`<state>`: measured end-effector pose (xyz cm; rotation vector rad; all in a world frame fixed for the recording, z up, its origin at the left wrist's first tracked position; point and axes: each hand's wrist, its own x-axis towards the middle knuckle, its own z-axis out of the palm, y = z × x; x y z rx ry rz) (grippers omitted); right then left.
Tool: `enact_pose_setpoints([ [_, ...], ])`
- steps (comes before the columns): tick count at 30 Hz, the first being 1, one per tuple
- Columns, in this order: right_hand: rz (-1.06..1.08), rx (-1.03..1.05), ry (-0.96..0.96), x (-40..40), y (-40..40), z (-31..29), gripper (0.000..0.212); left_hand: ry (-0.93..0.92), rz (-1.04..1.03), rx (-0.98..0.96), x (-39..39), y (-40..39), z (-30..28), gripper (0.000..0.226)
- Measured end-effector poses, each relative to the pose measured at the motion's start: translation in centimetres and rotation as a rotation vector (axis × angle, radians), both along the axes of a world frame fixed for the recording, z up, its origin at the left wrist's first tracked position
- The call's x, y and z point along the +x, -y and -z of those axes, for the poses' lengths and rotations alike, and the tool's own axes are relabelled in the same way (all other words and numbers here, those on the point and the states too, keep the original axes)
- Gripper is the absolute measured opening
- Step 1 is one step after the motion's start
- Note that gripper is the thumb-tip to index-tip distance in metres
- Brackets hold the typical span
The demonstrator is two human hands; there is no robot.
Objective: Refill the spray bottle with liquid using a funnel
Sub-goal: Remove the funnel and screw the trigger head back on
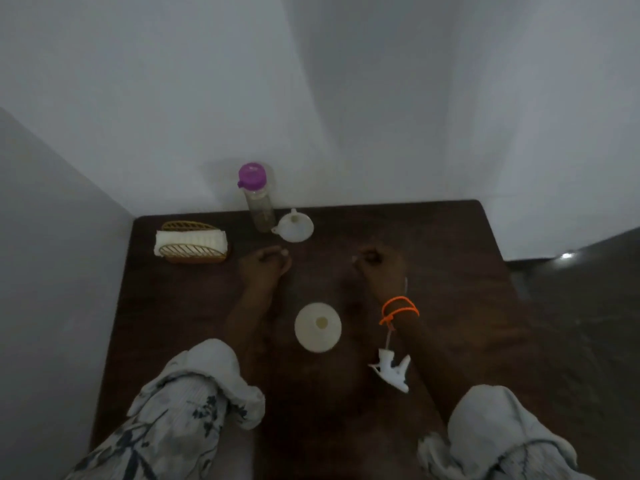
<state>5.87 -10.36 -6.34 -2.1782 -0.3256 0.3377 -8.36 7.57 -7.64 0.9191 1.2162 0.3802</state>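
A white spray bottle (318,327) stands open-necked in the middle of the dark table, seen from above. Its white trigger head with dip tube (392,370) lies on the table to its right, under my right forearm. A white funnel (294,226) sits at the far edge beside a clear bottle with a purple cap (257,197). My left hand (266,263) rests on the table in a loose fist, just in front of the funnel. My right hand (375,261) is also curled with nothing in it, farther right.
A wicker holder with white napkins (192,242) stands at the far left of the dark wooden table (450,271). White walls close the back and left sides. The table's right edge drops to a dark floor.
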Motion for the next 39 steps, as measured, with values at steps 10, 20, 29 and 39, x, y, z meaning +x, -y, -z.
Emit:
enact_pose_setpoints([
  [10, -0.037, -0.341, -0.093, -8.7, 14.0, 2.0, 0.014, -0.15, 0.35, 0.266, -7.7, 7.3, -1.6, 0.042],
  [20, 0.596, -0.098, -0.441, -13.3, 14.4, 7.2, 0.043, -0.112, 0.725, 0.356, -10.1, 9.4, 2.5, 0.11],
  [29, 0.294, -0.391, -0.017, -16.2, 13.5, 1.4, 0.028, -0.151, 0.668, 0.411, -9.9, 10.1, 4.4, 0.107],
  [39, -0.76, -0.905, 0.165, -7.0, 11.7, 0.4, 0.052, -0.122, 0.688, 0.454, -9.6, 10.2, 3.2, 0.099],
])
